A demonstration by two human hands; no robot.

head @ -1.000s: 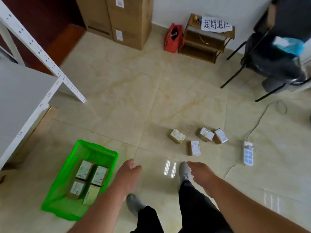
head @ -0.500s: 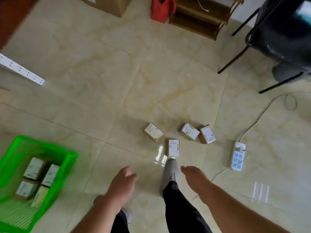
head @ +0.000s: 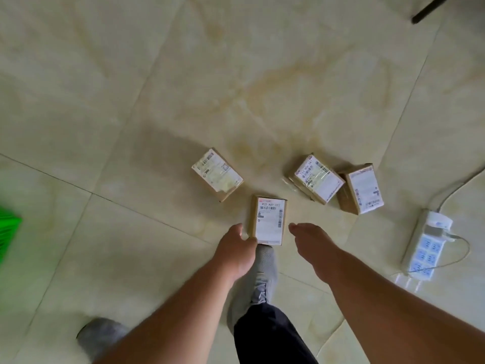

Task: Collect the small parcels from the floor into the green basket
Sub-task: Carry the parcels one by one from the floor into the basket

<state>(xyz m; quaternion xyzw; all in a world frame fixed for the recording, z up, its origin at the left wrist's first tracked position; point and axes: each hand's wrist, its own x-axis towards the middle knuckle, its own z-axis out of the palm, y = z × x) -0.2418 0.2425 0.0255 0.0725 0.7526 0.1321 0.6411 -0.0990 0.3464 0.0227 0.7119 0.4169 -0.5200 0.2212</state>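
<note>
Several small brown parcels with white labels lie on the tiled floor. The nearest parcel [head: 269,220] lies just in front of my shoe. My left hand [head: 237,249] reaches to its lower left corner and seems to touch it, fingers loosely bent. My right hand [head: 311,244] hovers open just right of that parcel, apart from it. A second parcel [head: 216,174] lies further left. Two more, a taped parcel [head: 316,178] and a tilted parcel [head: 363,189], sit side by side at the right. Only a blurred corner of the green basket [head: 8,232] shows at the left edge.
A white power strip [head: 426,246] with its cable lies on the floor at the right, close to the parcels. A black chair leg [head: 426,10] shows at the top right. My grey shoes [head: 262,274] stand below the nearest parcel.
I have stepped and bent toward the parcels, so they look much larger. Both hands have moved down to the nearest parcel. The basket has slid almost out of view on the left.
</note>
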